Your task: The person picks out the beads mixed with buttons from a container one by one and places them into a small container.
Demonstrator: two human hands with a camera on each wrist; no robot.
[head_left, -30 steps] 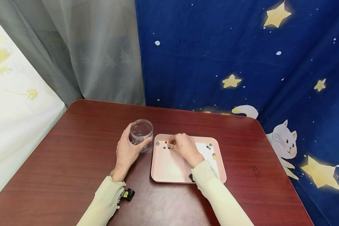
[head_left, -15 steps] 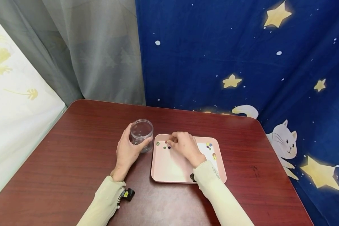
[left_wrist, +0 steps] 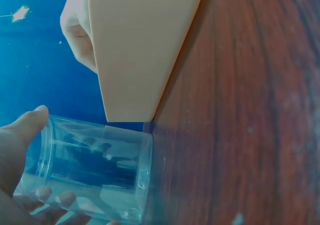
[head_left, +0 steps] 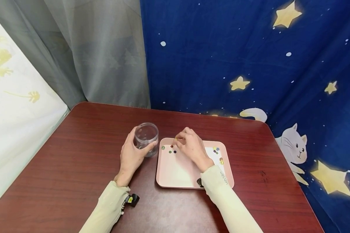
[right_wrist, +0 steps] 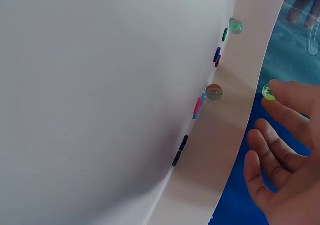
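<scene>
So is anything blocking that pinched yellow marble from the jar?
Nothing visible over the top: the marble, pinched by the right hand, is above the tray's rim, and the jar shows no lid. Only the jar's own wall probably needs clearing.

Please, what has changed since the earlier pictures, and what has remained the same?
The right hand has lifted toward the far edge of the tray, pinching a yellow-green marble. The dark blue piece it partly covered is now uncovered. The left hand, the clear jar and the tray stayed in place.
</scene>
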